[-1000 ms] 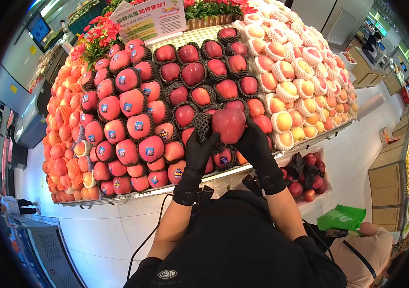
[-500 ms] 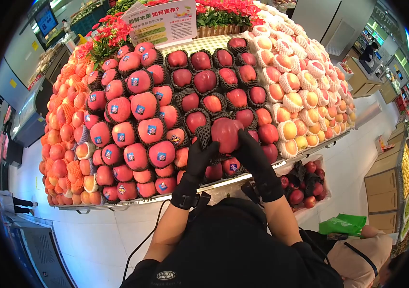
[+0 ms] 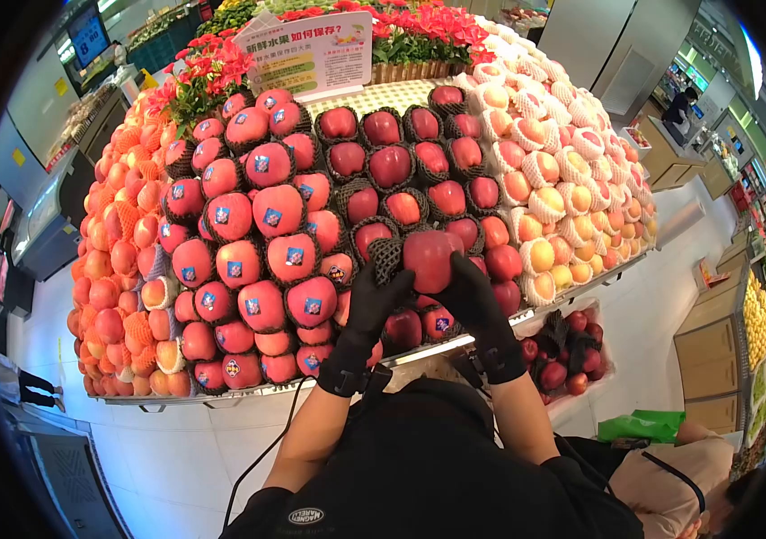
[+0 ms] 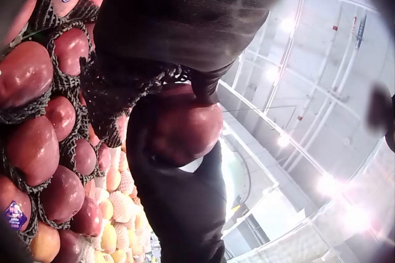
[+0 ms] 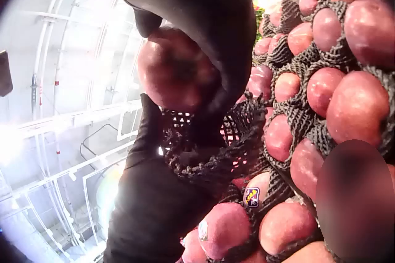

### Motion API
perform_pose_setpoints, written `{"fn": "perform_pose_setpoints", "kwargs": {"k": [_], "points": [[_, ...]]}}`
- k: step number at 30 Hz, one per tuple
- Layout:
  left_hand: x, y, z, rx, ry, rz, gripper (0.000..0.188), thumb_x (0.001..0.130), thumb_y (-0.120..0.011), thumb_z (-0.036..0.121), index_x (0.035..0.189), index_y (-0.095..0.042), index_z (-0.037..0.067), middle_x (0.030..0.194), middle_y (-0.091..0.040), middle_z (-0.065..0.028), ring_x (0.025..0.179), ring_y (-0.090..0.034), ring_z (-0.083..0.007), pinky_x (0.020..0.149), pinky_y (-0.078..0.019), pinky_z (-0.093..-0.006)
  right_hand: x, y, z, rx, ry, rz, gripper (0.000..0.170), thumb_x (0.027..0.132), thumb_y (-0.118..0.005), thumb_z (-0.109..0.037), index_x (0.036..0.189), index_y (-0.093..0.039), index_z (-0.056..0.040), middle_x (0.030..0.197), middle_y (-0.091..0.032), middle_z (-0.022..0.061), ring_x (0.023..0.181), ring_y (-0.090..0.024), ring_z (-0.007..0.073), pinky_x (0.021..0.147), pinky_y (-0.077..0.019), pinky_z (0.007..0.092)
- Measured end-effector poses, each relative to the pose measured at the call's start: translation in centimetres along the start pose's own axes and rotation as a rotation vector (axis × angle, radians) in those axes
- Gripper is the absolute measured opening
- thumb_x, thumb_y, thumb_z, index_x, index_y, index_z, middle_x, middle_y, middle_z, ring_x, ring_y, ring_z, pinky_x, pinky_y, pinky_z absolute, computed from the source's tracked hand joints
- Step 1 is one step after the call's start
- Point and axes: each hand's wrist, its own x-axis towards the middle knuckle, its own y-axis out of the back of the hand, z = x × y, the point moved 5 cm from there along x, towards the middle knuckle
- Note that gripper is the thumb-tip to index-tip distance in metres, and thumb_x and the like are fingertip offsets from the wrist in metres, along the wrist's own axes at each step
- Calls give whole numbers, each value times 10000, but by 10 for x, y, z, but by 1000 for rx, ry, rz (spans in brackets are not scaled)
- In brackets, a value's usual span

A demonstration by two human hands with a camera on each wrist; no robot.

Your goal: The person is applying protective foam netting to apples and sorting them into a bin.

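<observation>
Holding one big red apple (image 3: 432,260) up in both hands, we look about halfway done. The apple is bare and the black net (image 3: 386,261) is right beside it, so having it out of the net seems done. Our right hand (image 3: 480,301) curls round one side of the apple. Our left hand (image 3: 374,310) grips the net, and its thumb touches the apple too. The apple is up near the front of the fruit stand (image 3: 428,353), not set down, so finding it a spot looks left to do. Low on our right, a see-through bag (image 3: 615,366) has more red apples, but our apple is not in it.
</observation>
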Motion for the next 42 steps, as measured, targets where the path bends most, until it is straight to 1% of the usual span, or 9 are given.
{"fn": "perform_pose_setpoints", "kwargs": {"k": [1,10,13,16,20,25,28,32,42], "points": [[2,1,4,16,-66,6,353,860,-659,89,1189,-559,12,1043,-634,-49,917,-611,-138,781,-521,-291,2,-4,-2,211,-49,48,458,957,-529,-178,1352,-387,4,1268,-506,140,1093,-560,229,862,-535,354],[15,25,-16,-103,-106,34,313,879,-660,169,1141,-592,12,1010,-640,-36,883,-605,-119,772,-516,-286,-9,-38,-45,-1143,563,8,626,744,-771,-84,1295,-479,-34,1239,-535,115,1051,-588,208,826,-535,321],[12,24,-7,-137,-95,15,304,910,-618,166,1164,-579,4,1027,-636,-30,897,-599,-114,784,-502,-279,2,-28,-31,-1123,405,-73,537,833,-710,-166,1307,-479,-62,1256,-526,101,1074,-576,223,872,-520,383],[11,29,-5,-172,-91,29,289,922,-600,162,1160,-582,0,1027,-635,-26,895,-598,-109,779,-498,-277,12,-26,-12,-6,-48,8,550,800,-733,-121,1284,-479,-59,1225,-565,88,1118,-562,229,915,-507,394],[11,33,-3,-101,-83,7,293,919,-604,168,1159,-585,1,1038,-640,-32,912,-605,-115,787,-505,-278,8,-42,-12,-123,85,-152,434,971,-507,-343,1329,-452,-105,1302,-496,91,1137,-542,254,947,-478,468],[10,27,4,-123,-166,5,341,895,-632,131,1199,-558,-5,1079,-636,-51,939,-612,-132,813,-512,-277,17,-36,-4,477,-123,-41,532,796,-737,-128,1256,-488,-30,1286,-501,187,1170,-530,286,908,-510,403],[11,30,6,-21,-207,3,374,883,-644,112,1225,-542,-1,1096,-631,-56,948,-610,-136,821,-513,-278,17,-35,-23,-1152,529,50,587,718,-792,-85,1228,-513,-10,1286,-491,204,1183,-523,282,897,-513,377],[13,31,5,38,-216,68,378,887,-641,113,1234,-537,5,1093,-629,-54,951,-605,-130,819,-514,-277,14,-43,-24,-740,439,-5,439,967,-505,-247,1341,-419,-33,1290,-468,134,1149,-525,252,871,-535,383],[9,33,2,-246,-14,-47,348,918,-613,176,1205,-558,-12,1066,-640,-66,928,-623,-158,812,-523,-306,7,-47,-28,-200,40,-4,469,972,-495,-284,1367,-408,-48,1281,-489,89,1141,-534,222,873,-515,351]]}}
